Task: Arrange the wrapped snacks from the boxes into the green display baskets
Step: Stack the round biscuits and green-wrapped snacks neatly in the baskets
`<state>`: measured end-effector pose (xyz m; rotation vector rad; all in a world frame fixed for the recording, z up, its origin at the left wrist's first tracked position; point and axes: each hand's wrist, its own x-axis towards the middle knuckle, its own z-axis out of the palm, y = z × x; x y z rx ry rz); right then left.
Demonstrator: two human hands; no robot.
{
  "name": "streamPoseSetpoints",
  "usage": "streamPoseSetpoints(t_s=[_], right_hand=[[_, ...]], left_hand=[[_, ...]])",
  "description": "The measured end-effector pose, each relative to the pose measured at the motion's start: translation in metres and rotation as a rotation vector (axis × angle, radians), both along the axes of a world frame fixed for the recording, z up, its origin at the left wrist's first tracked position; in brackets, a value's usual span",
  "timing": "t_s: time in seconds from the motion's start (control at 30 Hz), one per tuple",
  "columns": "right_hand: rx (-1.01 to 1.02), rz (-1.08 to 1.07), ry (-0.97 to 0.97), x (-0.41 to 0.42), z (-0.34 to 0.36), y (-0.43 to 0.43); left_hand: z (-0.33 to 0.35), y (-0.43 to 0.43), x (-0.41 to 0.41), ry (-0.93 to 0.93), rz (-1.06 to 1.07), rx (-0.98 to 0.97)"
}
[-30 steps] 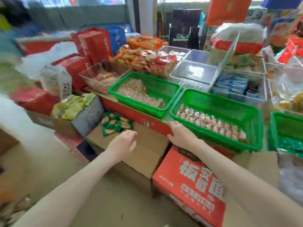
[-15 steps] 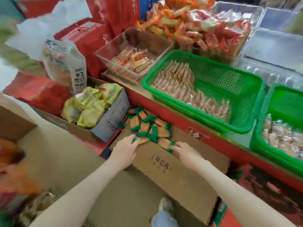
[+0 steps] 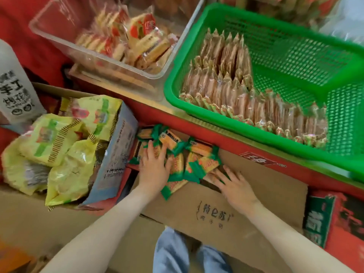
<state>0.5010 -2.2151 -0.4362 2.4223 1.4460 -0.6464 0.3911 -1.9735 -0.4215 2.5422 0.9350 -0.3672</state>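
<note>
at the bottom of the frame, beyond the person's knees, both forearms reach up to an open cardboard box [image 3: 216,209] in the middle. the left hand [image 3: 153,166] lies on top of the green-and-orange wrapped snacks [image 3: 197,160] heaped in the box, its fingers [image 3: 150,148] spread and nearly flat over the packs. the right hand [image 3: 236,188] rests on the box flap with its fingers [image 3: 226,171] fanned, tips at the pile's right edge. neither hand grips a pack yet, so this looks like the gathering step. next, the hands would need to close in from both sides, scoop up a bunch and lift it over the worktop's red edge [image 3: 226,140] to the green basket [image 3: 236,127] at upper right, whose right part is bare mesh beside rows of tan packs [image 3: 226,79].
</note>
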Motion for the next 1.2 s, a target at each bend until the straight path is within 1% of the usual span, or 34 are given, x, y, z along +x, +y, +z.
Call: streamPoseSetpoints(t_s=[0.07,0.13,0.23,0.33,0.4,0.47,0.57,0.63,0.67,0.73,0.8,0.87,0.93,1.0,1.2], right_hand=[[0.025,-0.042,-0.031,0.001,-0.010,0.000],[0.042,-0.130,-0.045,0.000,-0.014,0.007],[0.082,-0.255,-0.021,0.000,-0.016,0.015],[0.107,-0.353,-0.008,0.004,-0.008,0.014],[0.042,-0.404,0.008,0.004,-0.001,0.001],[0.020,-0.484,0.030,0.003,0.007,-0.018],[0.039,-0.556,0.071,0.003,0.021,-0.036],[0.068,-0.588,0.145,0.002,0.028,-0.036],[0.085,-0.569,0.169,0.001,0.029,-0.032],[0.116,-0.453,0.165,0.000,0.030,-0.015],[0.153,-0.288,0.113,0.001,0.026,0.008],[0.173,-0.185,0.021,0.002,0.019,0.029],[0.171,-0.148,0.001,0.001,0.015,0.044],[0.155,-0.155,0.008,-0.002,0.013,0.052],[0.198,-0.145,-0.074,-0.008,0.015,0.057]], left_hand=[[-0.003,0.005,0.009,-0.002,0.049,-0.074],[-0.004,0.007,0.012,-0.015,0.081,-0.126],[-0.002,0.010,0.012,-0.054,0.184,-0.225],[-0.001,0.019,0.014,-0.092,0.334,-0.325],[0.000,0.023,0.015,-0.106,0.466,-0.399],[0.006,0.022,0.017,-0.093,0.572,-0.476],[0.013,0.014,0.021,-0.062,0.618,-0.572],[0.017,0.007,0.021,-0.024,0.567,-0.602],[0.019,0.003,0.022,0.001,0.518,-0.603],[0.020,-0.004,0.022,0.019,0.428,-0.596],[0.017,-0.011,0.020,-0.009,0.381,-0.597],[0.014,-0.015,0.018,-0.047,0.358,-0.599],[0.010,-0.018,0.015,-0.070,0.342,-0.598],[0.008,-0.019,0.013,-0.072,0.336,-0.601],[0.009,-0.015,0.007,0.011,0.308,-0.613]])
